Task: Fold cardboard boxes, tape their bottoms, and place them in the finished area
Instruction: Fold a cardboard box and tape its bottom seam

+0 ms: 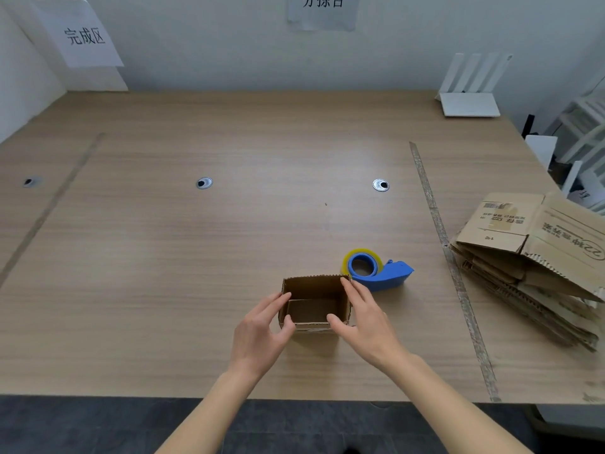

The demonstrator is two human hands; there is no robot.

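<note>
At far left, a wall sheet is reading 完成区. Your left hand is curling around the small open box's left wall, thumb at its near rim. The box is sitting upright on the table, below the 分拣台 sign. Your right hand is gripping the right wall. Just beyond, a blue tape dispenser is lying; flat printed cartons are lying stacked at right.

hands: 2 | open box: 1 | tape dispenser: 1 | flat-carton stack: 1
</note>
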